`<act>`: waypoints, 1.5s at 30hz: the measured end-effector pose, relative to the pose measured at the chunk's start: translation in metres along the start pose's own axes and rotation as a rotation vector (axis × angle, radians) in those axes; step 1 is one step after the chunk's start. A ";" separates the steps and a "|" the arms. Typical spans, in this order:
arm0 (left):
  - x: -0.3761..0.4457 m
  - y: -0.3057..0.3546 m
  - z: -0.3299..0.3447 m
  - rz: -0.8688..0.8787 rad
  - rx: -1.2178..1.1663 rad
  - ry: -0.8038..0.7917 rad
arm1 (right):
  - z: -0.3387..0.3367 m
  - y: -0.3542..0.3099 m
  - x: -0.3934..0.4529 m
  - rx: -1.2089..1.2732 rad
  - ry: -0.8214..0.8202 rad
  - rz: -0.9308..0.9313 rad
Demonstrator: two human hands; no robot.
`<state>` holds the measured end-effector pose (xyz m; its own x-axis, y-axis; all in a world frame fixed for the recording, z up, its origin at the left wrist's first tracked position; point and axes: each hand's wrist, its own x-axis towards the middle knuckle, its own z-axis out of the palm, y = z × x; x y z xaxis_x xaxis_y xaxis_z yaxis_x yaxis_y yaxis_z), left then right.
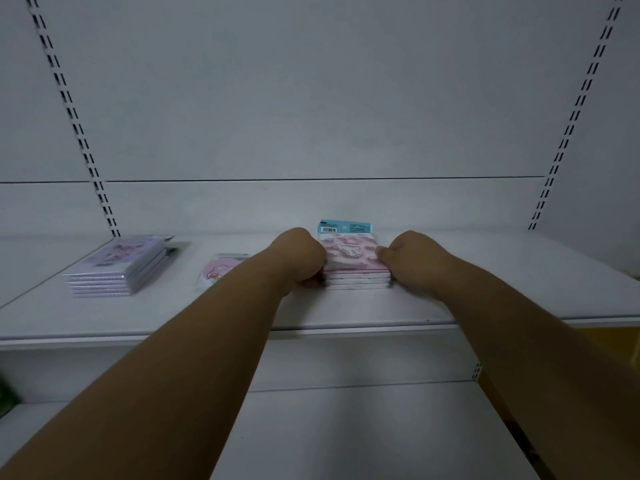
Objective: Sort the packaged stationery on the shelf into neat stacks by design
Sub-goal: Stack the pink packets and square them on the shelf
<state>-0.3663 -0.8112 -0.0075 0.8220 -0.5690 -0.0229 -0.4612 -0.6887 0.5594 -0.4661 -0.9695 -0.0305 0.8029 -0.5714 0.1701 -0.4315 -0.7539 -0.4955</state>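
Note:
A stack of several packs with a pink cloud design [351, 258] and a blue header card lies on the white shelf [242, 313], right of centre. My left hand [300, 259] grips the stack's left side with curled fingers. My right hand [408, 259] grips its right side, thumb on the top pack. A purple-design stack [117, 268] lies at the shelf's left. A single pink pack [220, 270] lies between them, partly hidden by my left forearm.
A white back panel with slotted uprights [86, 147] rises behind the shelf. A lower white shelf [311, 427] sits below. Something green [7, 396] shows at the far left edge and something yellow [616, 344] at the right edge.

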 end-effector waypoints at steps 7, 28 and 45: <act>-0.004 -0.020 0.016 0.060 0.114 0.254 | -0.003 0.011 -0.028 -0.102 0.174 -0.099; -0.026 -0.034 0.039 0.348 0.328 0.491 | 0.005 0.027 -0.040 0.008 0.259 -0.186; 0.037 0.003 0.009 0.058 0.115 0.205 | -0.011 -0.007 0.022 0.103 0.087 0.004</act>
<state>-0.3400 -0.8381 -0.0142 0.8380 -0.5145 0.1819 -0.5354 -0.7105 0.4567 -0.4503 -0.9808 -0.0138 0.7607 -0.6035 0.2389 -0.3863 -0.7167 -0.5806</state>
